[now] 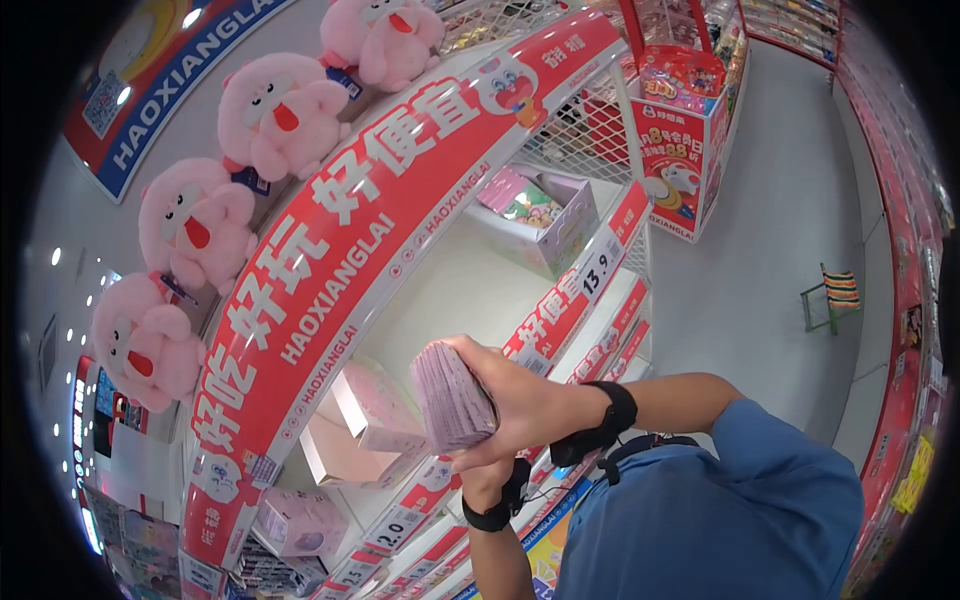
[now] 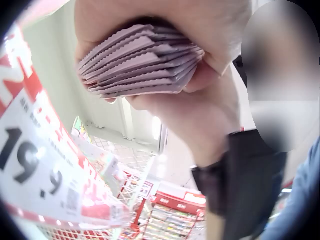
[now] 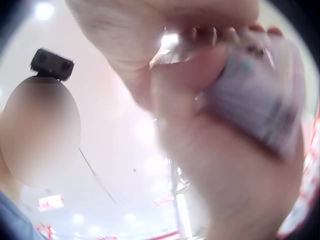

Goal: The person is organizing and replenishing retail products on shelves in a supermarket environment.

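My right hand (image 1: 525, 400) grips a thick stack of lilac packets (image 1: 452, 400) with zigzag-cut edges. The thumb side lies over the top of the stack and the fingers wrap around its near side. Below it, my left hand (image 1: 484, 480) holds the lower end of the same stack, partly covered by the right hand. In the left wrist view the layered ends of the packets (image 2: 142, 65) fan out between the two hands. The right wrist view shows the packets (image 3: 260, 95) blurred, with fingers curled around them. The stack is above the shelf edge.
A white shelf (image 1: 430, 290) holds an open lilac box (image 1: 560, 235) with packets, an open pink box (image 1: 345, 445) and another pink box (image 1: 300, 520). Pink plush toys (image 1: 280, 115) line the red sign (image 1: 350, 200). A red display bin (image 1: 680, 150) and a folding stool (image 1: 833, 297) stand beyond.
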`<state>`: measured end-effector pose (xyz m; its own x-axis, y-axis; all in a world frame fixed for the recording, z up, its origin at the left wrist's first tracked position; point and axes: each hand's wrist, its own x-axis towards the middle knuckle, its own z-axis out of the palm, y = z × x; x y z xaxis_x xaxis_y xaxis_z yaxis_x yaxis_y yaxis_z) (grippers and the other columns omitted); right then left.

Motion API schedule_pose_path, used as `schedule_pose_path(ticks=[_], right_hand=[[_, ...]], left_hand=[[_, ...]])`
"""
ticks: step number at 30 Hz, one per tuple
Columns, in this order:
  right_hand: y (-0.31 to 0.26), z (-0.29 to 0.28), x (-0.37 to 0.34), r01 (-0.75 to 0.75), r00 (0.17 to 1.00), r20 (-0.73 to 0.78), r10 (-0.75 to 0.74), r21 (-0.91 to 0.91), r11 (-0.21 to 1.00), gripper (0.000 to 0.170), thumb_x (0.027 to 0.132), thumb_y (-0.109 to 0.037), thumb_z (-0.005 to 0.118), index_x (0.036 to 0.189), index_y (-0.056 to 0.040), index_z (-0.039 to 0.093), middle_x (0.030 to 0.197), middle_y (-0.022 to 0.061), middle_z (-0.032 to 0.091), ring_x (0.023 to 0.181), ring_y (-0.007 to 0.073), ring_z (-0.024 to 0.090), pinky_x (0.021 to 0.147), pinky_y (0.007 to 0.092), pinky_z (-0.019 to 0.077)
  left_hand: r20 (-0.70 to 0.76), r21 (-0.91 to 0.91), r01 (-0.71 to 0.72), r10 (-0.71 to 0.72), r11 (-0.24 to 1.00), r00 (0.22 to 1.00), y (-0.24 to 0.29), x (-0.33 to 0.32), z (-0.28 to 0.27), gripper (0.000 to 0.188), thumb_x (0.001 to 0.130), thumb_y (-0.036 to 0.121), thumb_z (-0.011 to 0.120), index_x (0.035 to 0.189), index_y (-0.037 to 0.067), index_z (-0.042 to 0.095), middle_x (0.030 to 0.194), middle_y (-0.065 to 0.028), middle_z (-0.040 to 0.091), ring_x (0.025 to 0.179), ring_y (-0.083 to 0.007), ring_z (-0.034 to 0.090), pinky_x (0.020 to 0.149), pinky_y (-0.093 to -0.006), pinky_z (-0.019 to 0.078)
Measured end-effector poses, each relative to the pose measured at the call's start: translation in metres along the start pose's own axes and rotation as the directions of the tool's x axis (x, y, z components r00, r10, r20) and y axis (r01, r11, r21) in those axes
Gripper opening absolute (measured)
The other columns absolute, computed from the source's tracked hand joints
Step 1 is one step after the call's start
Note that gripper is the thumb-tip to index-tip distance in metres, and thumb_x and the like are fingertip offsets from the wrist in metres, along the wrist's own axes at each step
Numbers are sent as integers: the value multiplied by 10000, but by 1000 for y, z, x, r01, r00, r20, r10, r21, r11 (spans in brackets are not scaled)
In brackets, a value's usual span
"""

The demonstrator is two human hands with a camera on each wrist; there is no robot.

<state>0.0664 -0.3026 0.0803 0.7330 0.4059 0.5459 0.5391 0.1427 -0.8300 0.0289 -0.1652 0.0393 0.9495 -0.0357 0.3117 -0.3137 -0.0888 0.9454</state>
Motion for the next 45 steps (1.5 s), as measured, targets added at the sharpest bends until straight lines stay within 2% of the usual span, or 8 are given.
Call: schedule_pose_path(ticks=[2,6,10,13,19,24,33,45], right_hand=[[8,-16,-3,50,987,162,-20,-182,982,786,717,-271,756,1327,27,360,1235,150,466,1176,278,426,979,373,365],[24,-14,-15,-150,927,354,125,44,988,800,760,-380,713,1352,29,363,1321,183,414,1239,294,369,1024,390,310],[31,8,-20,213,976,158,-150,-540,814,649,792,-324,704,1271,38,459,1318,214,446,1224,287,430,975,369,379],[22,14,-15,-195,934,312,176,32,980,595,810,-350,705,1215,32,495,1141,206,589,1045,286,589,887,378,456],[30,12,-22,-344,925,254,284,235,909,457,849,-226,689,1182,38,522,1069,139,648,960,165,627,821,310,503],[42,6,-28,-281,959,118,258,272,921,412,866,-195,674,1184,29,540,1057,111,654,937,143,628,812,286,507],[53,5,-33,-350,937,116,331,375,858,348,873,-186,666,1143,19,588,1046,93,662,928,133,631,804,287,514],[60,3,-46,-320,917,-25,397,547,773,257,854,-129,679,1050,33,646,951,83,684,848,117,641,753,270,522]], left_hand=[[-11,-295,155,-166,943,986,-7,-16,-5,797,559,218,626,1279,-47,411,1179,-197,532,1073,-358,551,952,-402,440],[88,-653,265,-276,710,957,-34,-33,-28,793,508,196,528,1252,-58,425,1128,-206,563,1033,-342,578,925,-410,475],[113,-710,273,-278,650,954,-45,-45,-38,763,541,140,537,1266,-66,410,1155,-194,563,1061,-312,579,936,-413,476],[134,-714,267,-248,647,959,-41,-47,-38,718,586,101,557,1269,-64,412,1172,-180,559,1071,-301,578,940,-407,478],[45,-629,227,-257,743,965,-32,-53,-35,622,763,138,634,1308,-33,388,1215,-173,538,1103,-292,565,958,-425,474],[-14,-636,203,-275,744,961,-34,-50,-27,642,850,248,661,1344,-29,359,1272,-177,513,1156,-285,541,973,-430,464],[46,-788,162,-206,594,977,-39,-51,-31,591,770,43,652,1298,-43,402,1220,-160,553,1099,-251,576,943,-381,482],[-159,-671,109,-286,733,945,-25,-52,-32,612,751,122,604,1304,-45,400,1225,-180,544,1106,-296,570,946,-427,475]])
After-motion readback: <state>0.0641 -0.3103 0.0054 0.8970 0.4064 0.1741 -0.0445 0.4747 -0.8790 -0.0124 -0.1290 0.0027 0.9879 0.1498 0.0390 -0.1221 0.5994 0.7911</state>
